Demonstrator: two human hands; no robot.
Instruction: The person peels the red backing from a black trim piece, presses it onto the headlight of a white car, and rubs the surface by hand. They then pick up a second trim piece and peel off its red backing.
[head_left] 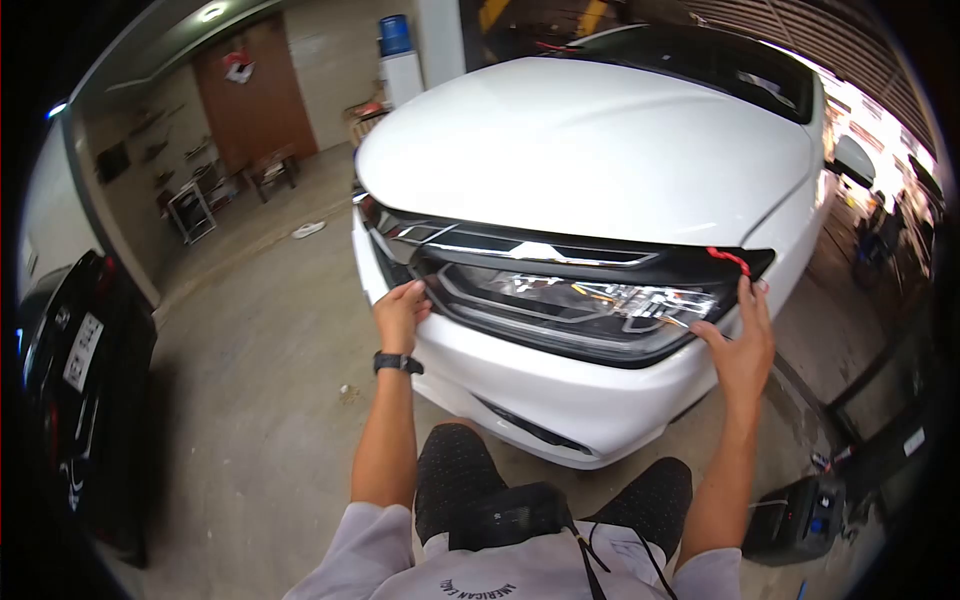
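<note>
A clear car headlight [600, 300] with black trim sits at the front corner of a white car [580, 150]. My left hand [400, 315], with a black watch on its wrist, closes on the headlight's inner end beside the grille. At the outer end, my right hand [745, 345] holds the edge, thumb on the lower corner and fingers higher up. A red twisted strip [728, 261] lies across the headlight's upper outer corner, just above my right fingertips. The bumper [540, 380] runs beneath the light. The headlight's back is hidden.
A black car [90, 380] stands at the left. On the floor at the lower right is a dark machine or box [800, 515]. Farther back are a water dispenser [398, 60], a small rack [192, 212] and a brown door [255, 95].
</note>
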